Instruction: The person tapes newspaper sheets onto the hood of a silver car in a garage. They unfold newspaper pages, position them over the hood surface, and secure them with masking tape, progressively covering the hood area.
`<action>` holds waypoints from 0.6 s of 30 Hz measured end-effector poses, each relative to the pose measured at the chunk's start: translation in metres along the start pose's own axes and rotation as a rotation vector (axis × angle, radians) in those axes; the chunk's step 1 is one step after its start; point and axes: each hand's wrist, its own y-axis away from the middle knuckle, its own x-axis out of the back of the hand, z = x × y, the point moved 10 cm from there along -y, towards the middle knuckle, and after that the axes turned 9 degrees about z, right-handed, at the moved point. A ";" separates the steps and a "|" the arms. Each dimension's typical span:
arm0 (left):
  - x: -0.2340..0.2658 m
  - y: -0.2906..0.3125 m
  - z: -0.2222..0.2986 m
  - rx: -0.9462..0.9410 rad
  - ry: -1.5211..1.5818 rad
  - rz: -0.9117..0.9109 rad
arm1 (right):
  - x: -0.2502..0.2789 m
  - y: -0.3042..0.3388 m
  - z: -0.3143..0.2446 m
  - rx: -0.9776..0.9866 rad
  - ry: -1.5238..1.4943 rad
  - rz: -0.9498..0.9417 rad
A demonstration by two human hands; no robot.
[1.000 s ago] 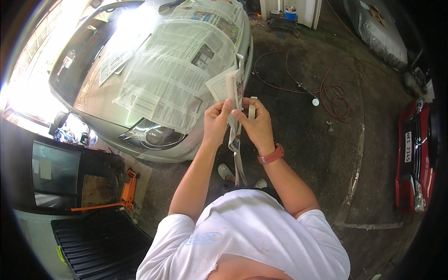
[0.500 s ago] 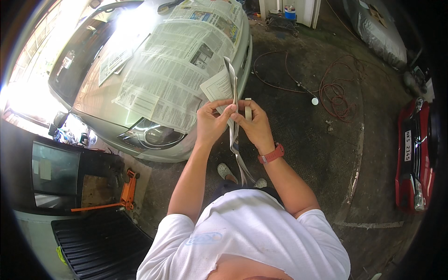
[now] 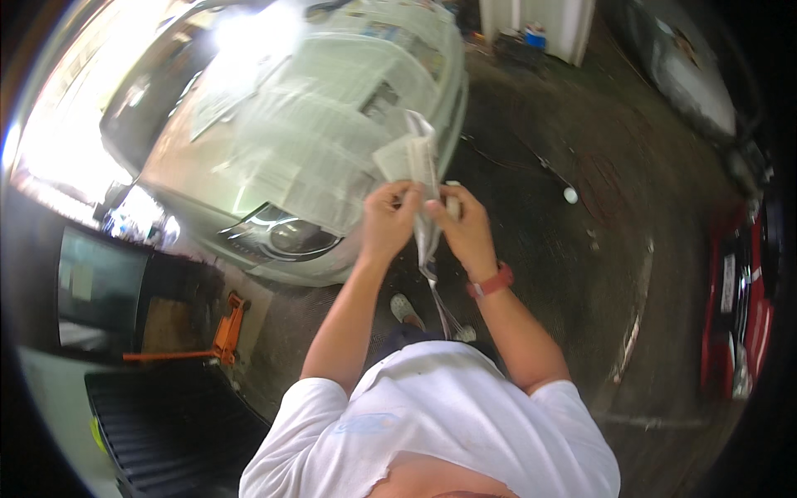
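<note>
Folded newspaper (image 3: 422,156) stands up between my hands, and its lower end hangs down towards my feet. My left hand (image 3: 387,226) pinches it at the near left edge. My right hand (image 3: 470,236), with a red watch on the wrist, is closed round a pale roll of masking tape (image 3: 452,202); its thumb is close to the newspaper. Motion blur hides whether that thumb touches the paper. Beyond my hands is a light-coloured car (image 3: 178,178), its bonnet covered with taped newspaper sheets (image 3: 320,137). The headlight (image 3: 290,234) is uncovered.
An orange trolley jack (image 3: 228,332) is on the floor at left, near a black ribbed panel (image 3: 170,423). A red bumper (image 3: 730,307) stands at far right. A reddish hose (image 3: 602,183) lies coiled on the floor, and a covered vehicle (image 3: 693,79) is at back right.
My hands have drawn slightly apart and the newspaper between them shows more of its broad face. The whole view has shifted a little and is blurred.
</note>
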 end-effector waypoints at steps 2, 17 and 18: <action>0.005 0.001 0.000 -0.095 -0.100 0.084 | -0.001 0.000 0.017 -0.150 -0.028 0.006; 0.091 -0.039 -0.080 0.654 0.935 0.297 | 0.036 -0.096 -0.219 0.054 -0.236 0.086; 0.095 -0.050 -0.069 0.544 0.988 0.240 | 0.022 -0.100 -0.248 0.116 -0.254 0.010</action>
